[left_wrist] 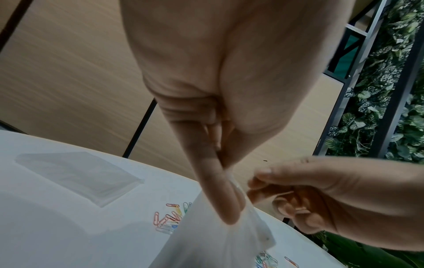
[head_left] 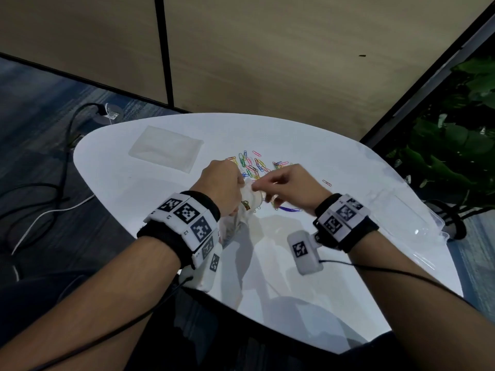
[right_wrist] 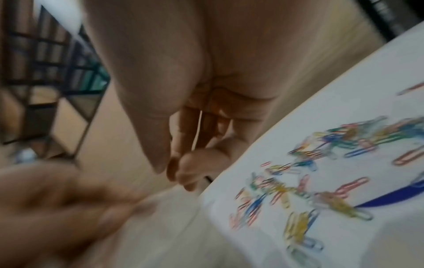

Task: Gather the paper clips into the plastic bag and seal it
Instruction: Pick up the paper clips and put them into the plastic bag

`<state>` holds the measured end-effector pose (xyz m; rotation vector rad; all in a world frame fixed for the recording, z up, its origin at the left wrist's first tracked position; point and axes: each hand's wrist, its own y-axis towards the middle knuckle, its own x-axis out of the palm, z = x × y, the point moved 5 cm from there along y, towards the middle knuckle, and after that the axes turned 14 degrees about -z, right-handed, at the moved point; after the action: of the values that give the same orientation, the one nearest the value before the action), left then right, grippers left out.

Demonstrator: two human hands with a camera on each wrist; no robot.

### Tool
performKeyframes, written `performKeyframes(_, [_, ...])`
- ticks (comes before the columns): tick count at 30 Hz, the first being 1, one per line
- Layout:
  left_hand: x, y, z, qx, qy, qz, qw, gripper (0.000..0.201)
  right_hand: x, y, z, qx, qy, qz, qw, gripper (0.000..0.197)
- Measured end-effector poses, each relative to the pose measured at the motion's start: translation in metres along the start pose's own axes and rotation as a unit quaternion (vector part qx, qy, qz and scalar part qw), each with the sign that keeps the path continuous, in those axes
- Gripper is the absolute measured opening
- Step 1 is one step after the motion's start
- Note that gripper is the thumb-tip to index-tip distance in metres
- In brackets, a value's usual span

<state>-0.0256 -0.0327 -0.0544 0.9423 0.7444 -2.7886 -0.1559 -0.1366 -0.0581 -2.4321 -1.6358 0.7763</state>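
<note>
The left hand (head_left: 222,186) is pinching the top edge of the plastic bag (left_wrist: 213,241), thumb & fingers together on the film, and is holding it up over the middle of the white worktop (head_left: 308,277). The right hand (head_left: 290,183) is just beside it, fingers curled at the bag opening; if this grip has a clip, I cannot tell. The paper clips (head_left: 253,164) are lying scattered behind the hands, toward the far edge. A stack of spare bags (head_left: 166,148) is lying near the far left edge.
</note>
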Motion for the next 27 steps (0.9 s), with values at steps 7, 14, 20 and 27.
performKeyframes(7, [-0.008,-0.005,-0.011,-0.003,-0.006,-0.008,1.0,0.025,-0.117,0.001,0.171,0.291,-0.218,0.176,0.915,0.049])
performKeyframes(14, [-0.006,0.003,-0.008,0.004,-0.01,-0.013,1.0,0.025,-0.104,0.026,0.171,0.286,-0.291,0.153,0.9,0.042])
performKeyframes(20, [-0.002,0.001,-0.006,-0.001,-0.012,-0.018,1.0,0.022,-0.082,0.048,0.143,0.227,-0.433,0.091,0.868,0.029])
performKeyframes(27, [-0.004,-0.002,-0.005,-0.007,-0.013,-0.021,1.0,0.021,-0.079,0.04,0.136,0.242,-0.422,0.151,0.86,0.02])
